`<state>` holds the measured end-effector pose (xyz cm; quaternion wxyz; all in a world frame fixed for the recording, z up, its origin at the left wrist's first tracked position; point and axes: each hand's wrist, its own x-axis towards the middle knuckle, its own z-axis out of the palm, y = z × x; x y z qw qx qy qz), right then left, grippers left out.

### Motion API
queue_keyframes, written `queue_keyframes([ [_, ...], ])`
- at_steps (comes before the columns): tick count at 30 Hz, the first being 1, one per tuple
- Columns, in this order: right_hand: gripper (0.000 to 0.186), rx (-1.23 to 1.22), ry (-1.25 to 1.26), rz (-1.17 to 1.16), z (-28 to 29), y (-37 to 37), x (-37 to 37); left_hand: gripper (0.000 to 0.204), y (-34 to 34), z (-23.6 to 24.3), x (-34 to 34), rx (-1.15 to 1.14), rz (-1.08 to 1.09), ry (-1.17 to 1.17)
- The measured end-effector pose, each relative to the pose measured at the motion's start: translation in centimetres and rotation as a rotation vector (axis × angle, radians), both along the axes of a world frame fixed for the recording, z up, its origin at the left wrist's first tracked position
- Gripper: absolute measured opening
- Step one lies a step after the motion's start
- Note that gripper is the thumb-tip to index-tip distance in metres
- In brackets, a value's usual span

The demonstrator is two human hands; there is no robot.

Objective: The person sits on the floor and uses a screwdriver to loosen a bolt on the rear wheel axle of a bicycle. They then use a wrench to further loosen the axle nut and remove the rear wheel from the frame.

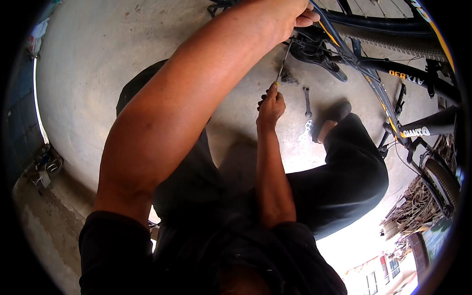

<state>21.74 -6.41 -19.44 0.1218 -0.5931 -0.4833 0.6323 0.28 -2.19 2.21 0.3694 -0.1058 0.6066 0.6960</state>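
Note:
My left hand [306,17] is at the top edge beside the black bicycle frame [361,73]. Its fingers are curled closed, and what they hold is hidden. Lower down, my right hand [271,105] is closed round the handle of a screwdriver [282,63]. The thin shaft points up and away toward the dark mechanism [309,45] on the bicycle, just below my left hand. Whether its tip touches the mechanism I cannot tell. A wrench [308,103] lies on the floor right of my right hand, with a flat silver tool with holes [307,131] at its near end.
A dark smudge [289,76] marks the concrete floor [98,73] under the mechanism. The bicycle's knobby tyre [393,45] is at the upper right. My bent right leg [344,182] and shoe [339,111] are near the tools. Piled sticks [418,209] lie at the far right.

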Motion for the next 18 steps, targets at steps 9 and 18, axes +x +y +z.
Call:
queue_keyframes([
  [9, 0.051, -0.289, 0.198, -0.036, 1.0, 0.4, 0.1, 0.023, -0.1, 0.2, 0.1, 0.004, 0.006, 0.008],
  [18, 0.044, 0.193, -0.057, 0.154, -1.0, 0.1, 0.6, 0.023, -0.1, 0.2, 0.2, 0.018, 0.008, 0.013],
])
